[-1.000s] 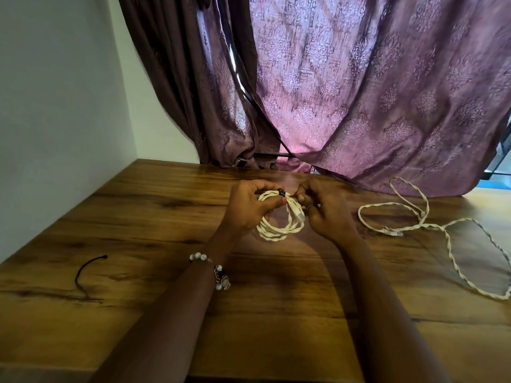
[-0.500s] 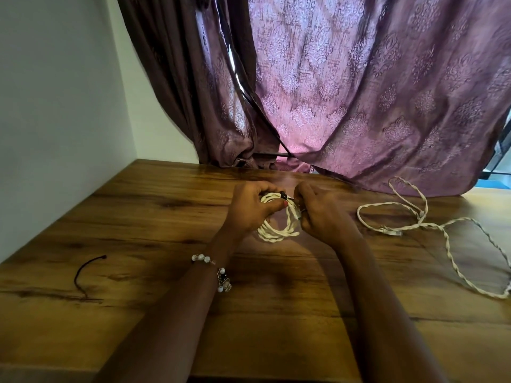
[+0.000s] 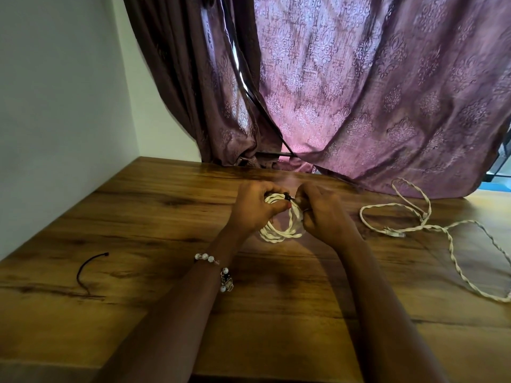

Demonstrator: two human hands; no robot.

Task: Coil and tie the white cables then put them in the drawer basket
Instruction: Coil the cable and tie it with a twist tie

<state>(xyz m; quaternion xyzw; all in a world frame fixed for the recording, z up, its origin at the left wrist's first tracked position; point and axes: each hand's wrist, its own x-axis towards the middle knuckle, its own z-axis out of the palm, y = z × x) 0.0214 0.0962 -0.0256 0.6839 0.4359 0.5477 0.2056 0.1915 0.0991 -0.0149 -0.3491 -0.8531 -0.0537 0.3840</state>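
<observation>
A: What sort of place is this?

B: A room in a home, by the look of it. A heavy purple patterned curtain (image 3: 373, 100) hangs behind the far edge of a wood-grain tabletop (image 3: 166, 217), with daylight showing through the cloth.

A: Anything else?

B: A plain pale wall (image 3: 55, 106) runs along the tabletop's left edge and meets the curtain at the far left corner. Nothing looks industrial.
</observation>
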